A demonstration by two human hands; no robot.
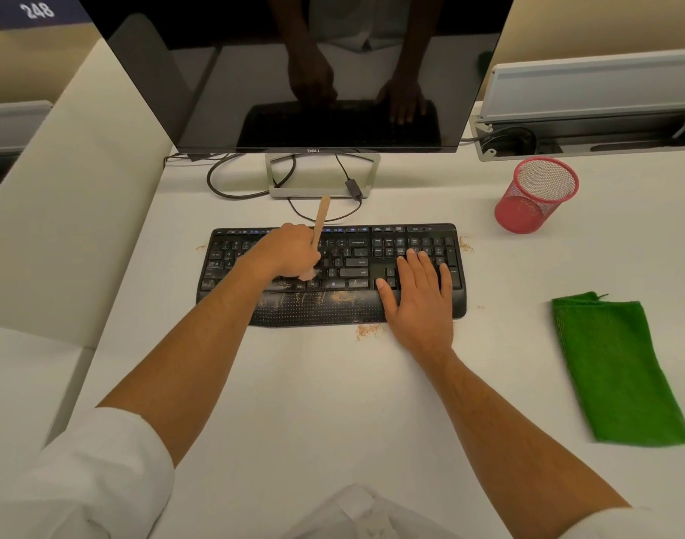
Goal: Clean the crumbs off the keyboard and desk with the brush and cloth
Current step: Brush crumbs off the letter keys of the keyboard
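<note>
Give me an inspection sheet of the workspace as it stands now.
Surface: white desk; crumbs lie in front of the keyboard and beside its right end.
Job's things: keyboard, crumbs on its palm rest; brush; green cloth, untouched at right.
Clutter: red mesh cup.
Hands: left hand grips the brush over the keys; right hand lies flat on the keyboard's right end.
Cables: black cables loop round the monitor stand.
Surroundings: dark monitor, desk partitions.

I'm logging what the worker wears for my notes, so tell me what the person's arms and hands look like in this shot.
Both forearms are bare, with white sleeves pushed up near the elbows: left sleeve, right sleeve. The left hand and right hand are ungloved, and no watch, ring or bracelet shows on either.
</note>
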